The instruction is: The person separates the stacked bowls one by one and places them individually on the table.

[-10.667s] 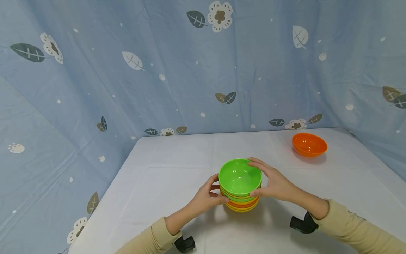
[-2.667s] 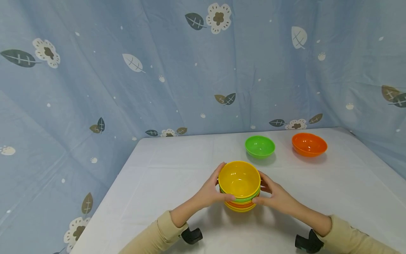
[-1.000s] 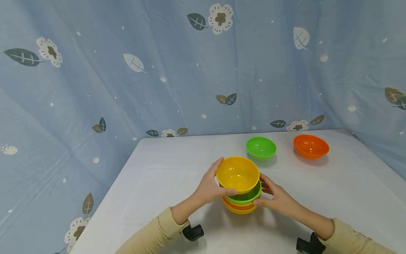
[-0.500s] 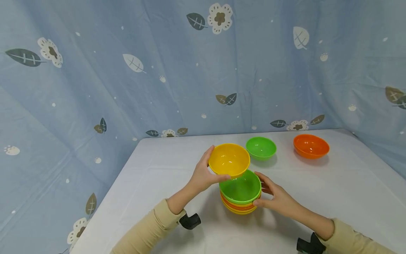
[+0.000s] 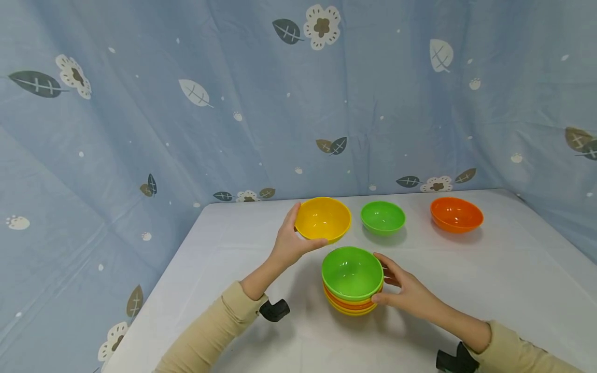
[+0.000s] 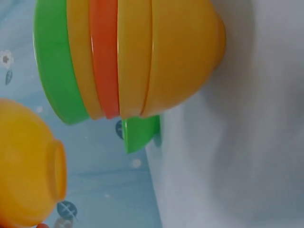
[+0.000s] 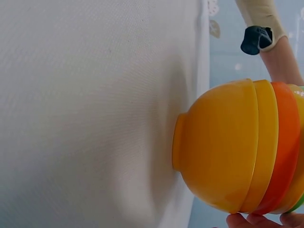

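My left hand [image 5: 290,243] grips a yellow bowl [image 5: 323,220] by its left side, thumb at the near rim. The bowl hangs in the air left of the stack and beyond it; its foot ring shows in the left wrist view. Below it to the right stands a stack of nested bowls [image 5: 352,305], a green bowl [image 5: 352,272] on top with yellow and orange ones beneath. My right hand [image 5: 403,290] holds the stack's right side, thumb near the green rim. In the right wrist view its fingertips [image 7: 256,221] touch the stack's side.
At the back of the white-covered table [image 5: 252,233] stand a single green bowl [image 5: 383,217] and, farther right, an orange bowl [image 5: 456,215], apart from each other. A blue patterned curtain [image 5: 261,103] hangs behind and to the left.
Earlier, a green bowl left the stack's top and came to stand at the back. Since then my left hand has lifted the yellow bowl off and moved it left and away. My right hand stays put.
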{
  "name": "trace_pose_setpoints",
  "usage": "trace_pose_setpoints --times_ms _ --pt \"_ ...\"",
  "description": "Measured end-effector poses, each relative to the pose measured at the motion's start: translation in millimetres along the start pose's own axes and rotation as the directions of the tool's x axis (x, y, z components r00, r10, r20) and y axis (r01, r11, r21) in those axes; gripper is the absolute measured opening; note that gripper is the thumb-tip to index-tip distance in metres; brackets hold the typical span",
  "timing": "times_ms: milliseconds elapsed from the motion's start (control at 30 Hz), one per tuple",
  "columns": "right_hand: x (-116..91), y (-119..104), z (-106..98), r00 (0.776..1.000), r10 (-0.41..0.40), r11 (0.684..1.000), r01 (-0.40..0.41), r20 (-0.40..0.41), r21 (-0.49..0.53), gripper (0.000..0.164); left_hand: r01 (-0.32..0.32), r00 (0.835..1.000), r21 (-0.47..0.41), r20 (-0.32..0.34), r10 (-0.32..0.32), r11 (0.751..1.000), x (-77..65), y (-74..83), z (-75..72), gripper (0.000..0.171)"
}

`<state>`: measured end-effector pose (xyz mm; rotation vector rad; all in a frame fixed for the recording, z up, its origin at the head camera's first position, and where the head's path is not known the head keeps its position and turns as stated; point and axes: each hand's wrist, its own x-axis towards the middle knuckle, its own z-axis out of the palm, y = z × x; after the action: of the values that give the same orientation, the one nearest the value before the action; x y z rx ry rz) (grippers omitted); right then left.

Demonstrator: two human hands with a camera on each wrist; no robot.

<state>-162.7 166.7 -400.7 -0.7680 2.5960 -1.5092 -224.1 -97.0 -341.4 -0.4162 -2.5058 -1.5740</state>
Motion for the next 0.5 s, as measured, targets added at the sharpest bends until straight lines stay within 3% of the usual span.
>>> trace_pose_setpoints --times_ms 500 --pt "-1 1 0 1.0 0.016 1.0 -0.016 0.008 0.017 0.083 0.017 0.997 -0.022 -0.078 -0.019 1.0 16.6 -15.1 3.1 0.106"
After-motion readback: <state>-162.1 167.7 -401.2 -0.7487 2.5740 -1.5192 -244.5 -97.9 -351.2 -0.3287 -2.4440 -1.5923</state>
